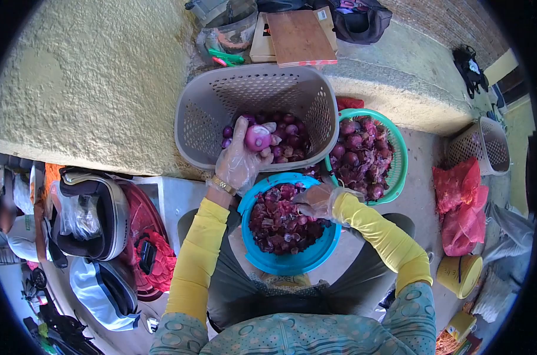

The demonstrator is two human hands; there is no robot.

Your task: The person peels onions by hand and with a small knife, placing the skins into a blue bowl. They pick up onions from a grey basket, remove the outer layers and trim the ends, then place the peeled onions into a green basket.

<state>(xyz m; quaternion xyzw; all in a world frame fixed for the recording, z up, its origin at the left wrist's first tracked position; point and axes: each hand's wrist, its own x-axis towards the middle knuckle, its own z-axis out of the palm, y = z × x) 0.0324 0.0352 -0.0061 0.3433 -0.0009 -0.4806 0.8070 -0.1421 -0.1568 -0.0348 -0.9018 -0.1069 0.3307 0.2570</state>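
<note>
My left hand [238, 161], in a clear plastic glove, is over the near rim of the grey perforated basket [191, 94]. Its fingers are closed around a peeled red onion [258, 138], with a paler piece beside it. Below lie several more red onions [291, 130] in the basket. Also gloved, my right hand [319, 200] is at the far right side of the blue basin [254, 260], its closed fingers against the onion skins [280, 222] there. What those fingers hold, if anything, is hidden.
A green basket [400, 171] of unpeeled red onions stands to the right. Farther right are red mesh bags [461, 213], a yellow bucket [462, 275] and another grey basket [487, 145]. Beyond the main basket lies a brown board [301, 38]; bags and a red tub [141, 207] are left.
</note>
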